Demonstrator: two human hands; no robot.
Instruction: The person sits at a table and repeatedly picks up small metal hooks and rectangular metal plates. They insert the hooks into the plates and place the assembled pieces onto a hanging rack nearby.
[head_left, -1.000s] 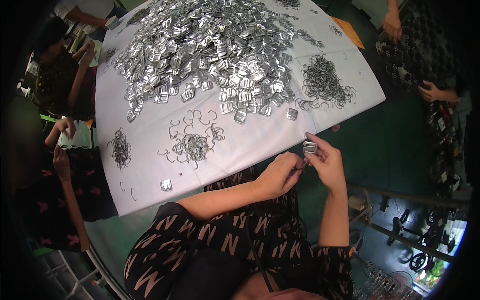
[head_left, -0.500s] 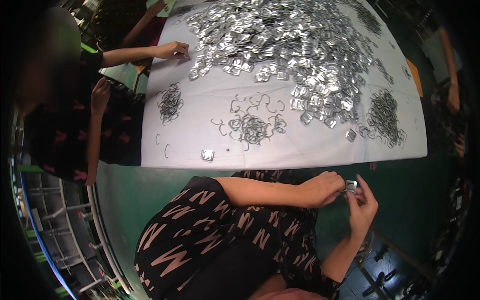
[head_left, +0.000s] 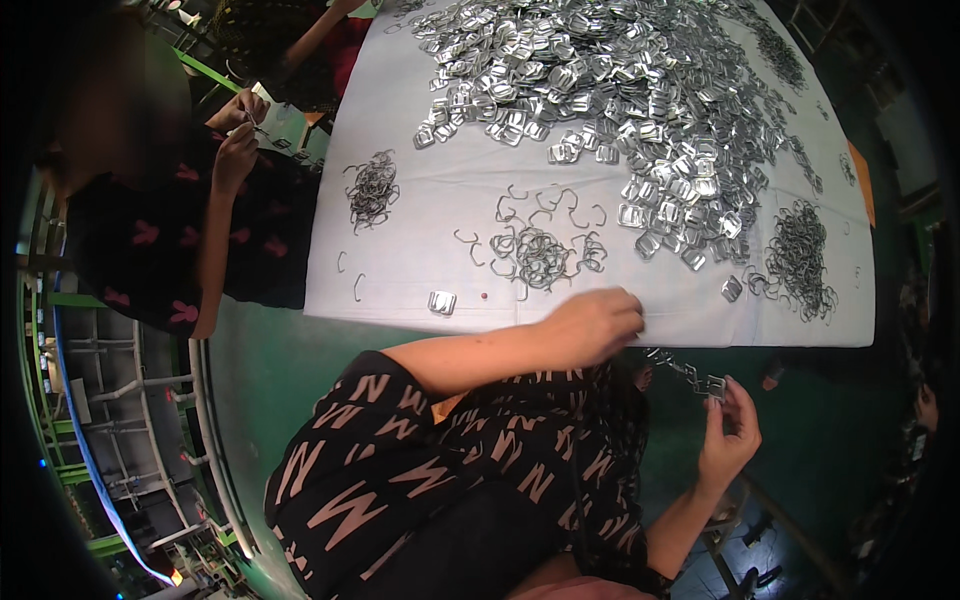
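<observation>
Pinched in the fingers of my right hand (head_left: 730,440) is a shiny metal buckle plate (head_left: 715,388), held past the table's near edge. A chain of linked metal pieces (head_left: 680,370) runs from it up to the left, partly lost behind my left forearm. My left hand (head_left: 600,322) is over the near edge of the table, apart from the plate. Its fingers curl downward and are smeared by motion, so whether anything is in them is hidden. Nearest to it lies a loose heap of bent wire hooks (head_left: 540,258).
A big pile of metal buckle plates (head_left: 590,80) covers the far part of the white-clothed table (head_left: 400,260). More wire hooks lie in a left heap (head_left: 372,190) and a right heap (head_left: 800,262). A single plate (head_left: 442,302) rests near the front edge. A co-worker's hands (head_left: 240,130) work at left.
My left hand has left the buckle plate and moved up and left to the table edge. The linked chain now shows. The co-worker's hand has drawn back from the table; the view has shifted slightly.
</observation>
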